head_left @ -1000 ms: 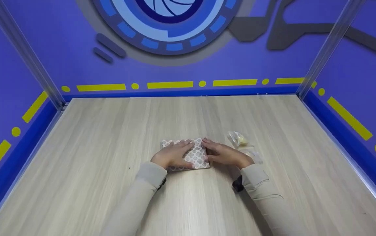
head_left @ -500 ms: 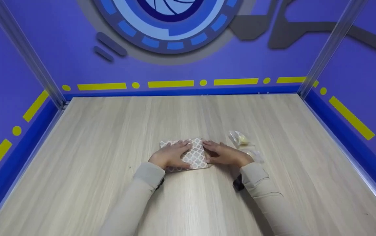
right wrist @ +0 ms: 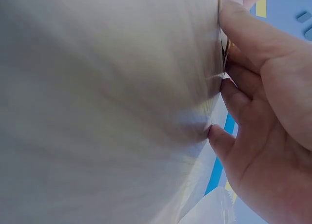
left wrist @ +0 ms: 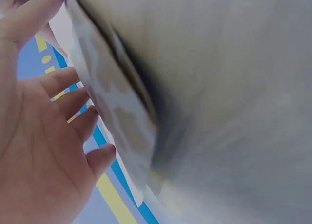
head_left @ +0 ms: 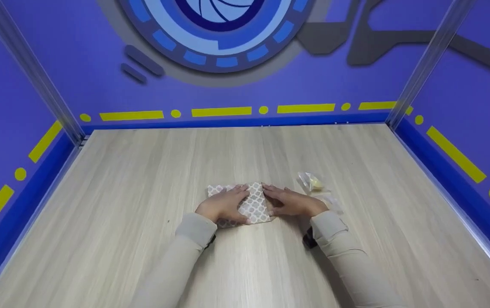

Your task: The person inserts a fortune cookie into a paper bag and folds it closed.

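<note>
A flat patterned sheet, perhaps folded paper (head_left: 257, 203), lies on the table with a grey-and-white lattice print. My left hand (head_left: 224, 204) rests on its left part with the fingers spread and the thumb near its front edge. In the left wrist view the sheet (left wrist: 119, 102) shows layered edges, a little lifted from the table. My right hand (head_left: 294, 202) touches the sheet's right edge, where a brown strip shows. In the right wrist view the thumb (right wrist: 243, 31) lies against that edge, while the other fingertips touch down beside it. The palms hide part of the sheet.
A small clear bag with something yellow inside (head_left: 314, 182) lies just beyond my right hand. Another clear plastic piece (head_left: 334, 203) sits behind the right wrist. Purple-blue walls (head_left: 223, 96) enclose the wooden table (head_left: 112, 192) at the back and sides.
The sheet has shifted slightly left and its front right corner has turned a little. Both hands stay on it, moving only slightly.
</note>
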{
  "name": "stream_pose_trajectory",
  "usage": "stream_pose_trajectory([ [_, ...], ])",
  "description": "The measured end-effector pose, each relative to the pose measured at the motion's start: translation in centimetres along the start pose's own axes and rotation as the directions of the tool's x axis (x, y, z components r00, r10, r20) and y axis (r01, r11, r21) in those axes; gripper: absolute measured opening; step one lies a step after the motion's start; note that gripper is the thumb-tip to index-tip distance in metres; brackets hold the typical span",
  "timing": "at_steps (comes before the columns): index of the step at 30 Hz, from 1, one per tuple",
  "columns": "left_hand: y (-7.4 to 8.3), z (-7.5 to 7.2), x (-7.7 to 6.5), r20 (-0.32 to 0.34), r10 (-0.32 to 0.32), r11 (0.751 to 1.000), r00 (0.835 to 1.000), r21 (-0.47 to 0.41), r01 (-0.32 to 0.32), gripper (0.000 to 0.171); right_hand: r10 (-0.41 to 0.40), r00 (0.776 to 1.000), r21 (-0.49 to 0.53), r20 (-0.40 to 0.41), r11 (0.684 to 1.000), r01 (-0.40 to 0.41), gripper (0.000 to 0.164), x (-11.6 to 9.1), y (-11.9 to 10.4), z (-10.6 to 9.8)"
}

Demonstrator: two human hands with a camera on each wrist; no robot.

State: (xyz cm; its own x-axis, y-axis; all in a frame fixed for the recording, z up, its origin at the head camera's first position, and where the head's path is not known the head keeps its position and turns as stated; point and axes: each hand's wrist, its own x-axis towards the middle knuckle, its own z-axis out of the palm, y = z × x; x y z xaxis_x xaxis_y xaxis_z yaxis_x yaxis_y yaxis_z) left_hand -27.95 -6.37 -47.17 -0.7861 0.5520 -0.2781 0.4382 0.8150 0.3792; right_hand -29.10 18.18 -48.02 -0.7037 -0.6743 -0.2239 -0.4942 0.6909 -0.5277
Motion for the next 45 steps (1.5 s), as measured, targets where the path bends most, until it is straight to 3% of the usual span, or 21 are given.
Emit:
stream_pose_trajectory([
  [9,-0.4,0.0,0.4,0.045,0.022,0.991,0.999,-0.137,-0.015,0.089,0.012,1.000,0.064,0.011,0.998,-0.012,0.073,0.0,-0.1,0.0],
  [20,0.0,0.2,0.8,0.019,0.029,0.995,0.999,-0.096,-0.027,0.087,-0.019,1.000,0.086,-0.002,0.996,0.019,0.073,-0.1,0.2,-0.1],
  [30,-0.1,0.3,1.1,0.025,0.021,0.988,0.999,-0.153,-0.017,0.091,-0.006,1.000,0.107,-0.006,0.994,0.007,0.074,0.0,0.4,0.0],
  [45,0.3,-0.1,1.0,-0.001,0.018,0.996,1.000,-0.088,-0.018,0.090,0.002,1.000,0.101,-0.005,0.995,-0.002,0.073,-0.1,0.4,0.0],
])
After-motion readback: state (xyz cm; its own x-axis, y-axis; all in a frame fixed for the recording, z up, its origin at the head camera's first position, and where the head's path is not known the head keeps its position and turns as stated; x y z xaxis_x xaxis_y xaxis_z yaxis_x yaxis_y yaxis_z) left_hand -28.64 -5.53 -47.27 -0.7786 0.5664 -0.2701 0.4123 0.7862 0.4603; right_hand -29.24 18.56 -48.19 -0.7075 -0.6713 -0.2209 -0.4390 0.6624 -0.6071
